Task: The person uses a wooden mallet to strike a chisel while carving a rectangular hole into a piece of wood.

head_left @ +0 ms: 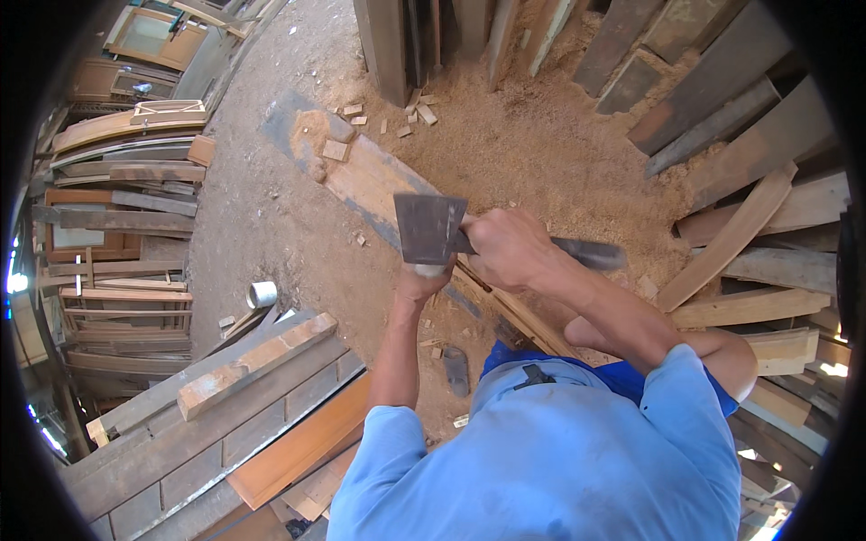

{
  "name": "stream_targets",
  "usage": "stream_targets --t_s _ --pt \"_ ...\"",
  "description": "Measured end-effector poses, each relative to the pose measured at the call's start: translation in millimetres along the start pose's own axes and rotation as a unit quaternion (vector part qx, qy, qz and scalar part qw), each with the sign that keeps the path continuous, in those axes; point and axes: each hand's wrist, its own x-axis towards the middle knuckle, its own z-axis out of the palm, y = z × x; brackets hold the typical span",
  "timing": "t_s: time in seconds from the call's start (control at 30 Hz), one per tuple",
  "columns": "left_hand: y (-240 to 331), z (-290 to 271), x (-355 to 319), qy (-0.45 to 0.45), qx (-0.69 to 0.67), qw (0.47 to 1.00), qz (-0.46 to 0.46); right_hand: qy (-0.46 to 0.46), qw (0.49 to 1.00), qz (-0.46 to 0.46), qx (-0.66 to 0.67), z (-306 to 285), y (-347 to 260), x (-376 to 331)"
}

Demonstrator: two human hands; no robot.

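Observation:
My right hand (508,245) is wrapped round the dark handle (586,253) of a hatchet, close behind its head. The wide dark hatchet head (429,225) is over my left hand (424,284) and hides part of it. My left hand is closed round a pale, round-ended handle (429,270); the rest of that tool is hidden. Below my hands lies a length of timber (516,311) with a narrow slot along it. Beyond them a worn plank (383,180) stretches over the ground, with sawdust and a small wood block (336,151) on it.
Sawdust (541,149) and wood chips cover the ground ahead. Upright boards (631,81) lean at the far right, and curved pieces (735,239) lie nearer. Stacked timber (253,365) stands at the left, beside a white can (262,294). A sandal (456,371) is near my body.

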Motion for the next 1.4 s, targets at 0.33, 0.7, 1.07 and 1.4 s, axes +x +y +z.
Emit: stream_targets --t_s 0.33,0.7,1.07,1.4 --pt "15 -10 70 0.018 -0.270 0.897 -0.349 0.241 0.948 0.000 0.210 -59 4 -32" --pt "27 10 58 -0.043 -0.137 0.970 -0.198 0.121 0.990 0.066 -0.002 -28 18 -7" --pt "8 11 -3 0.025 -0.112 0.992 -0.053 0.016 1.000 0.008 0.015 8 5 -18" --pt "32 17 4 0.040 -0.226 0.963 -0.145 0.104 0.993 -0.013 0.054 -18 -2 -42"
